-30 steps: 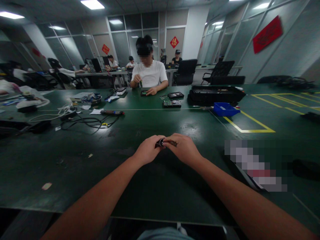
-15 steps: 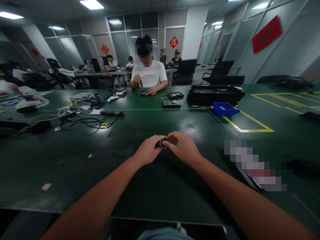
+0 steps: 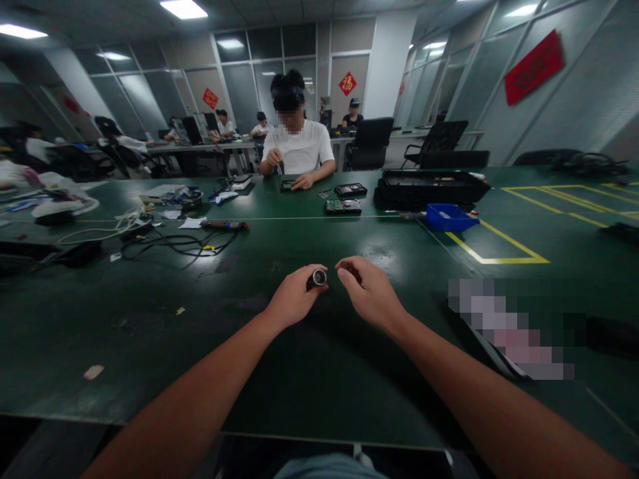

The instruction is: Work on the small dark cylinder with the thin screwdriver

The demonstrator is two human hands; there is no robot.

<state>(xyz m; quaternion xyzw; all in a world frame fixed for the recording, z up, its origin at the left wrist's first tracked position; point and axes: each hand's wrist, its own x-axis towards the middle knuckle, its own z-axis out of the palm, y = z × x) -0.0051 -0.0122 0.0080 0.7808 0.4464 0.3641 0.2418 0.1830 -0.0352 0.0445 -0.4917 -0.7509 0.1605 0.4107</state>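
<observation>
My left hand (image 3: 293,294) is closed around a black tube with a silver rim (image 3: 318,278), which looks like a flashlight body. Its round end faces me and shows a dark inside; the rest is hidden in the palm. Just to the right, a small gap away from the tube, is my right hand (image 3: 372,293). Its fingers are curled around a small dark brownish thing (image 3: 351,269) that is mostly covered and too small to name. Both hands are above the green table (image 3: 319,386).
A screwdriver-like tool (image 3: 223,225) and black cables (image 3: 174,246) lie at left. Across the table a person (image 3: 299,143) works on a hard drive. Other hard drives (image 3: 343,207), a black case (image 3: 432,189) and a blue tray (image 3: 449,218) stand farther back. A blurred-out packet (image 3: 509,332) lies right.
My right hand has come away from the tube's end and moved slightly right, so a gap now shows. The silver-rimmed end has turned more toward me. My left hand has kept hold.
</observation>
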